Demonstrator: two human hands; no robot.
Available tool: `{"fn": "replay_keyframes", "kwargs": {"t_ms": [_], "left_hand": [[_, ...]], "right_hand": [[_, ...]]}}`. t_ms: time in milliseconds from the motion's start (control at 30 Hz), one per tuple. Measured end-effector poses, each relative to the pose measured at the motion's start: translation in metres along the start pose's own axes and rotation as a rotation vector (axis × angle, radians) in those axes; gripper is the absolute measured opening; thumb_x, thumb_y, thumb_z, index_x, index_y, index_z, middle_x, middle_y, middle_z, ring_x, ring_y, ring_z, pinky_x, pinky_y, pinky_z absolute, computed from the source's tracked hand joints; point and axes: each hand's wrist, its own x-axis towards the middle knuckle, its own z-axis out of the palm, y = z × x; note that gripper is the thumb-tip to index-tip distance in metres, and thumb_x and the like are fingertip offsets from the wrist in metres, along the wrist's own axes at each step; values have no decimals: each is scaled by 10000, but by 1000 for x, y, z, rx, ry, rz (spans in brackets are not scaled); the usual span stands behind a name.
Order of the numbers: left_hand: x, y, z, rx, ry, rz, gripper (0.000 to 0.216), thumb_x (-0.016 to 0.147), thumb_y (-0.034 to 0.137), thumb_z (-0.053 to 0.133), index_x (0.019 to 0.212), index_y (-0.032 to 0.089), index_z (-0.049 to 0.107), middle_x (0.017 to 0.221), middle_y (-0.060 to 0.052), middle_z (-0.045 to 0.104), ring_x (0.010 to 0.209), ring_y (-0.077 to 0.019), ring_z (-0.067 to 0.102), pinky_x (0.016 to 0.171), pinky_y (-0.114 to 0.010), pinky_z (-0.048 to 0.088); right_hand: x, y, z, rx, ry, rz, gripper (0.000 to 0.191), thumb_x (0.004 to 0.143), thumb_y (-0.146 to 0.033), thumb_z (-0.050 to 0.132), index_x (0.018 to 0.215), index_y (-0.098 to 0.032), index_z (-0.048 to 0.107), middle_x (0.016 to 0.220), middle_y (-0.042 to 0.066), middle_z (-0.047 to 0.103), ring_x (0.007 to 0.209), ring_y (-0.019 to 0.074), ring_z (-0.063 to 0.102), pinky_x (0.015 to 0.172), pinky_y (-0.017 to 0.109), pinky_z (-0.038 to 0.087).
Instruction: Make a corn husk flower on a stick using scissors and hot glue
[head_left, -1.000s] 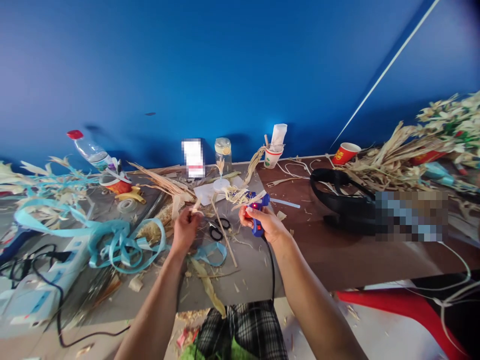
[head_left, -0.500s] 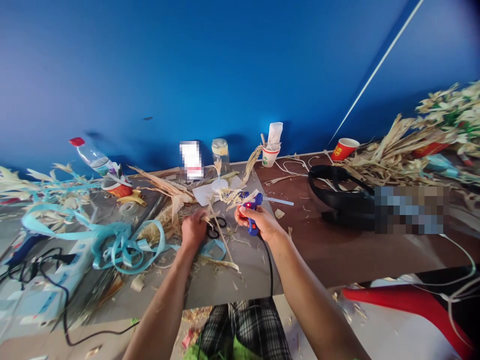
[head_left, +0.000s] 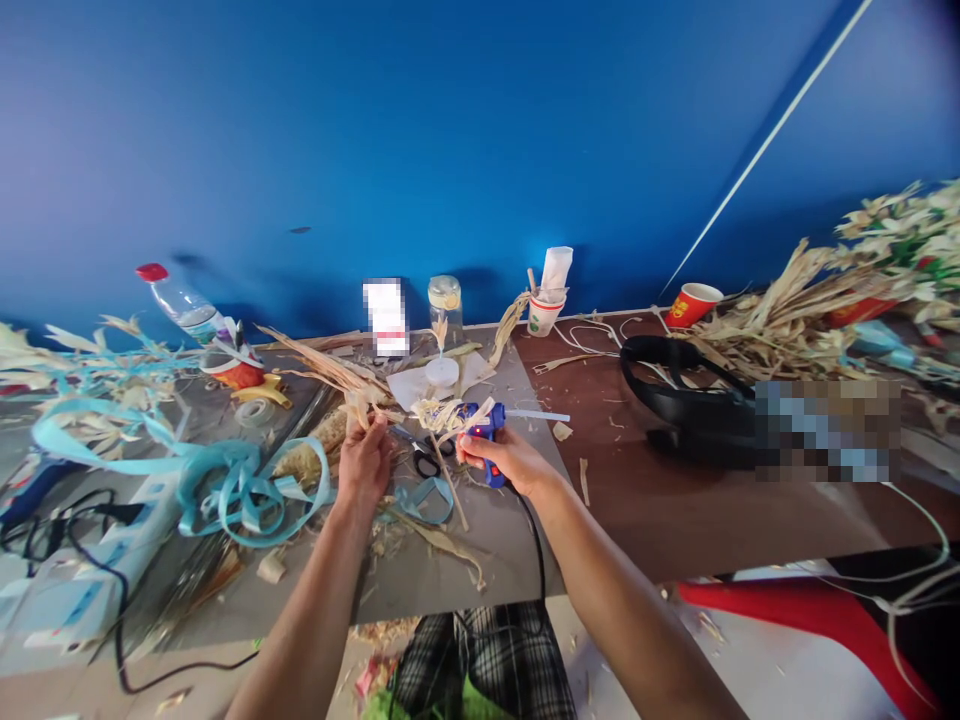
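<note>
My right hand (head_left: 506, 455) is wrapped round the handle of a blue glue gun (head_left: 489, 425), with a clear glue stick (head_left: 544, 415) poking out of its back to the right. Pale dried husk strips (head_left: 439, 412) lie around the gun's front end; its nozzle is hard to make out. To the left, my left hand (head_left: 365, 462) is closed, its fingertips pinching a small pale piece of dried husk (head_left: 384, 412). Black-handled scissors (head_left: 427, 462) lie between the hands. Beyond them, a husk bud on a thin stem rises from a round white base (head_left: 442, 372).
Tangled light-blue ribbon (head_left: 240, 490) and a power strip (head_left: 127, 550) lie left. A tilted bottle (head_left: 180, 305), a jar (head_left: 446, 305) and paper cups (head_left: 546, 312) stand along the wall. A black headset-like strap (head_left: 675, 400) and husk bundles (head_left: 780, 310) are right. The gun's black cable (head_left: 538, 540) hangs over the edge.
My left hand has moved left and slightly up, away from the scissors, towards the husk pile. My right hand and the glue gun have shifted slightly left and down.
</note>
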Motion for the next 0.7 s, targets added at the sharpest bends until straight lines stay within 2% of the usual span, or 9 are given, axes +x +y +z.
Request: {"fn": "replay_keyframes", "kwargs": {"t_ms": [200, 700], "left_hand": [[-9, 1, 10, -18, -14, -62, 249, 578, 204, 771, 666, 127, 552, 490, 82, 449, 371, -8, 328, 413, -162, 345], [-11, -2, 8, -45, -107, -124, 202, 618, 203, 752, 673, 129, 573, 423, 100, 345, 356, -2, 255, 411, -156, 309]], "right_hand": [[3, 8, 4, -120, 21, 5, 291, 701, -428, 648, 667, -149, 571, 619, 2, 517, 526, 82, 387, 494, 227, 277], [5, 9, 11, -190, 59, -32, 334, 724, -453, 613, 608, -171, 478, 562, -32, 455, 520, 83, 373, 500, 229, 275]]}}
